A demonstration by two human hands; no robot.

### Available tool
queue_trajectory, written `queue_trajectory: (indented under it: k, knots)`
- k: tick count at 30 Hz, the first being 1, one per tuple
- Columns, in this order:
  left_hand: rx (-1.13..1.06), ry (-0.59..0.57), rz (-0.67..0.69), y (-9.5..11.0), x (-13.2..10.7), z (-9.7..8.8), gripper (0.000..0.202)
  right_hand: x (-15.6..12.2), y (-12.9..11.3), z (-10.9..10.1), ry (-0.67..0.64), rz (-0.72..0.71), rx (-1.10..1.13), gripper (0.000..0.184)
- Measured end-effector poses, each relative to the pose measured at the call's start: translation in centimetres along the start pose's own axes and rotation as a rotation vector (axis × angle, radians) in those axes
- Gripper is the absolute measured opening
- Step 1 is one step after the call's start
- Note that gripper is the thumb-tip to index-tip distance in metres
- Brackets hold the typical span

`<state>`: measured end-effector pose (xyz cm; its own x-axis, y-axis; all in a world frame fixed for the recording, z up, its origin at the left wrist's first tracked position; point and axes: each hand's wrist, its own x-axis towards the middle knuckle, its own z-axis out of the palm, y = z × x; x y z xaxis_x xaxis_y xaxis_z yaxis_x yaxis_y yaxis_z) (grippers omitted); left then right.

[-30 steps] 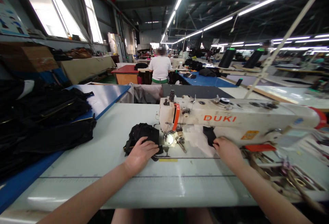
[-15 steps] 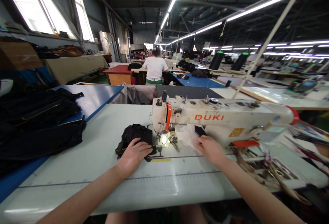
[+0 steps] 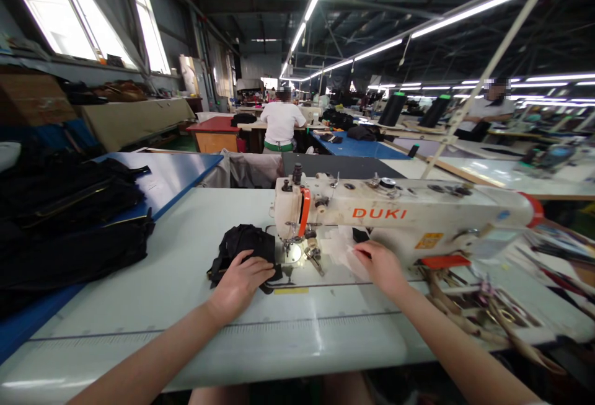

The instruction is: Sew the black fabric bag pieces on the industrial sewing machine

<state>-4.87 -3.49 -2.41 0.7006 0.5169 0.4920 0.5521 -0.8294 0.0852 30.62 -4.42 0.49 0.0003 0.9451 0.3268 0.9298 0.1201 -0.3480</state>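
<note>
A white DUKI sewing machine (image 3: 400, 209) stands on the pale table (image 3: 153, 281). My left hand (image 3: 239, 281) lies flat, fingers stretched out, on a bundle of black fabric (image 3: 244, 244) just left of the needle and presser foot (image 3: 297, 253). My right hand (image 3: 379, 262) rests under the machine arm, to the right of the needle. Its fingers are curled, pinching a thin whitish piece (image 3: 341, 250), with a small black piece (image 3: 360, 234) just behind them.
A heap of black garments (image 3: 69, 219) covers the blue table at the left. Brown straps and scissors (image 3: 488, 315) lie at the right. A person in a white shirt (image 3: 280, 123) sits ahead with their back turned. Another person (image 3: 488, 110) stands far right.
My right hand has slid left from the black piece under the machine arm toward the needle and now pinches the whitish piece. My left hand has stayed on the black fabric.
</note>
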Motion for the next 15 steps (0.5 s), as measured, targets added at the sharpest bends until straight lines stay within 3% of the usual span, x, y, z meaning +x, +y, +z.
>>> queue_trajectory:
  k: [8,15]
  knots:
    - [-0.021,0.014,0.0,0.0,0.0,0.1,0.029,2.8,2.1,1.2,0.253,0.204,0.283,0.029]
    - [-0.015,0.019,-0.005,0.0,0.0,0.1,0.03,3.2,3.8,2.6,0.286,0.257,0.366,0.027]
